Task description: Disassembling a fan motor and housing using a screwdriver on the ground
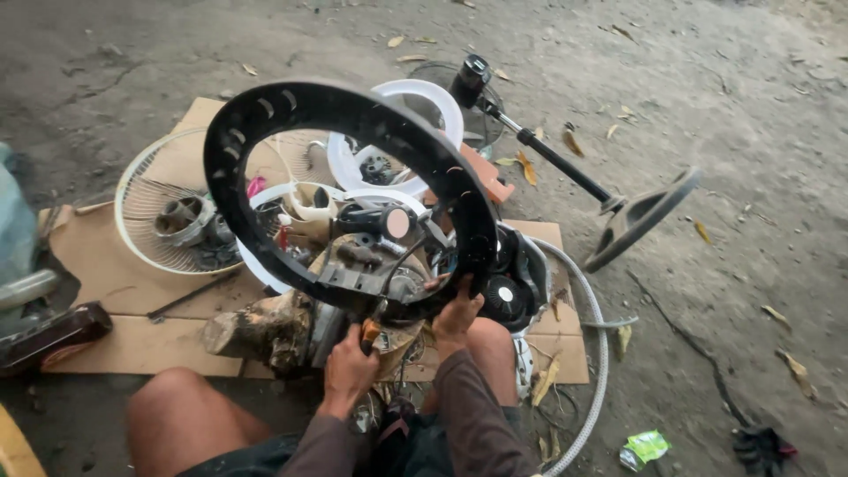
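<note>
Two hands work at the lower centre of the frame, over a sheet of brown cardboard [132, 349] spread on the dirt ground. Largest of the loose parts is a black plastic ring [265, 110], tilted up in the middle of the frame with its lower edge near the person's knees. Behind it, at the left, lies a round wire fan guard [146, 190], and at the upper right a black fan stand [565, 168] rests on its side. White plastic rings [433, 93] sit just behind the black one. The right hand [457, 316] is closed on the ring's lower right rim. The left hand [347, 369] is clamped around an orange-handled screwdriver [370, 332], its tip pointing up at the ring's lower edge.
</note>
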